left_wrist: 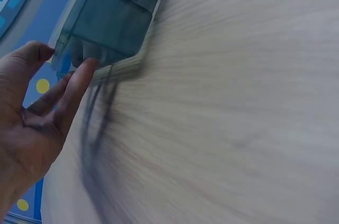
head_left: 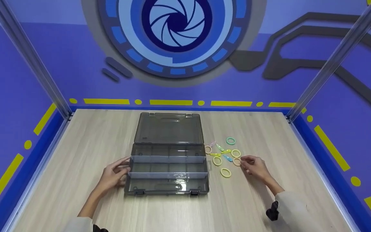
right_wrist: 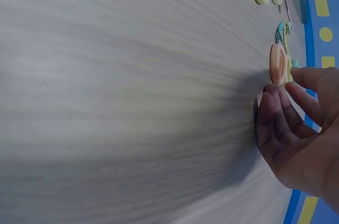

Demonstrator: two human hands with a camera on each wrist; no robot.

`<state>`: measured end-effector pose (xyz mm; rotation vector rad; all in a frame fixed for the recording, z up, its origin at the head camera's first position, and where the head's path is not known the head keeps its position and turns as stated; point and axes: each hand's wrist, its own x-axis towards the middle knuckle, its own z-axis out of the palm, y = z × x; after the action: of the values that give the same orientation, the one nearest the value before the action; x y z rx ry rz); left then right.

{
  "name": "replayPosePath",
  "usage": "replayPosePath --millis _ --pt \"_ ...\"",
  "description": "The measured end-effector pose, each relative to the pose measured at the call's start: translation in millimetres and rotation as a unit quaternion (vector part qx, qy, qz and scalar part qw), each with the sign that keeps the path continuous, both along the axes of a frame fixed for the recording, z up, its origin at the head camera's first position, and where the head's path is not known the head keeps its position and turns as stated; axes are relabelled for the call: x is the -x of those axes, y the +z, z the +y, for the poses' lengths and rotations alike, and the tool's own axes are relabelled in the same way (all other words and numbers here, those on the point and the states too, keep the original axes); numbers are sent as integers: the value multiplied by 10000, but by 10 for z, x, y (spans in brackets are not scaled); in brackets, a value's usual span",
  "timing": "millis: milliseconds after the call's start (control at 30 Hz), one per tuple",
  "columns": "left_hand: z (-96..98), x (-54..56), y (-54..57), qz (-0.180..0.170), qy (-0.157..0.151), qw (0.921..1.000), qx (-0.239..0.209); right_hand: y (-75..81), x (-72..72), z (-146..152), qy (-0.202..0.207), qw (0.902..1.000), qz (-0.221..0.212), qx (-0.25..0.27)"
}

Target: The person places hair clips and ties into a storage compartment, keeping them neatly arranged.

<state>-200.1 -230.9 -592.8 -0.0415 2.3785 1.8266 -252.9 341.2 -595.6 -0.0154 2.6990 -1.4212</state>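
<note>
Right wrist view blurs; fingers seemingly pinch the orange ring, left hand spread

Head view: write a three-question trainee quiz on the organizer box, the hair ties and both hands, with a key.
1. True or false: the lid of the organizer box is closed.
2. Which hand touches the box's side wall? A) left hand B) right hand C) neither
3. Fill in: the right hand's fingertips are at the ______ hair tie, nearest of the loose ties and clips beside the box.

Key
1. False: the lid lies open, tipped back on the table.
2. A: its fingers rest on the box's left wall.
3. Orange. Whether it is pinched yet cannot be told.
</note>
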Motion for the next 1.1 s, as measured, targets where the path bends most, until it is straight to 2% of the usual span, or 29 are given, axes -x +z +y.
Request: replayPosePath --millis 167,300,467,633,900,1100 --pt "27 -37 12 26 -17 10000 0 12 13 -38 -102 9997 62 -198" --pt "58 -49 6 51 117 9999 -94 5 15 -59 -188 9995 105 -237" --pt "84 -31 -17 224 322 9992 100 -16 28 -83 -302 9989 168 -322" --pt "92 10 -21 287 400 9987 144 -3 47 -119 -476 9977 177 -445" --pt "62 6 -5 -116 220 9992 -307 -6 80 -169 -739 9937 211 -817" --pt "41 -12 0 -311 148 9991 -257 -32 74 -186 -751 9894 355 -1194"
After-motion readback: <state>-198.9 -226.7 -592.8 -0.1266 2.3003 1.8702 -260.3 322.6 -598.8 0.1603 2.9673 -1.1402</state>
